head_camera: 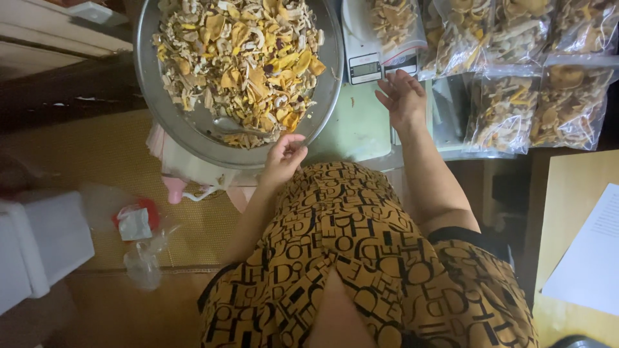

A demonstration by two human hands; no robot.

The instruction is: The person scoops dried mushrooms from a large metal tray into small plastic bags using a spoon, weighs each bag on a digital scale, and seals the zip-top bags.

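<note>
Left hand point(284, 156), fingers curled and pinching w/ nothing visible between them, touched the near rim of a round metal tray point(169, 109) heaped w/ dried slices point(242, 58). Right hand point(403, 98) hovered open by a scale point(366, 64). Slices looked light, brittle; best scooped, not squeezed.

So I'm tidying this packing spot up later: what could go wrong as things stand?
The metal tray of dried slices seems to jut past its support toward the person, with the left hand at its rim; a knock might tip it. The right hand is close to the scale, where a filled bag sits; a nudge could shift it.
</note>
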